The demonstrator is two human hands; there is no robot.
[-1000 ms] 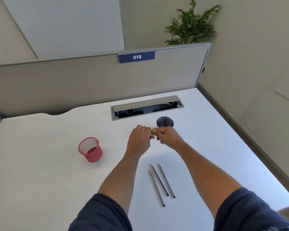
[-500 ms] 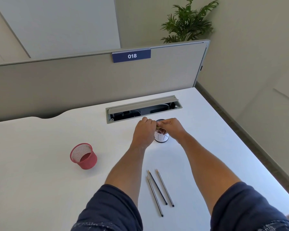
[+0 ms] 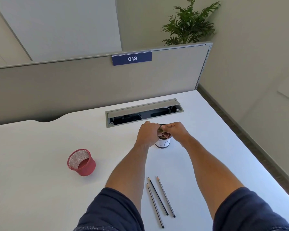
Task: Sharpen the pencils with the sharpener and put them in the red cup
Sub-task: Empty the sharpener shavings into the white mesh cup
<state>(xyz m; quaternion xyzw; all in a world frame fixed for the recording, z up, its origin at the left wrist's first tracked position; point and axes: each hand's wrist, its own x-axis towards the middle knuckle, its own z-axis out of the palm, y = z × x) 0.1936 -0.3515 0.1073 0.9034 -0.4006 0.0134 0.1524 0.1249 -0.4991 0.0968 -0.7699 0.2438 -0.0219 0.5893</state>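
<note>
Desk: Hands first. What can be made out?

Photo: Both hands meet over a small white container (image 3: pixel 163 143) near the far edge of the white counter (image 3: pixel 40 189), just in front of the open cable tray (image 3: pixel 144 112). The left hand (image 3: pixel 148 135) is curled shut, knuckles to the camera; the right hand (image 3: pixel 175 130) is closed in a pinch beside it. A small yellowish object (image 3: pixel 160 130) shows between them, too small and too covered to say whether it is the sharpener or a pencil end.

Desk: So what each hand grips is not certain?

Photo: Correct. Fingers hide it. The container's rim is also mostly covered, with only its lower wall and black base visible.

Desk: And the task items?

Photo: The red cup (image 3: pixel 81 162), a mesh one, stands toward the left side of the counter, well apart from the hands. Three pencils (image 3: pixel 158 197) lie side by side close to the near edge, between the forearms, points facing away. Dark sleeves (image 3: pixel 110 212) are cut off by the frame's bottom.

Desk: Changes from half a second ago?

Photo: The hands are in the same place over the container, slightly lower on it. Cup and pencils have not shifted on the counter.
</note>
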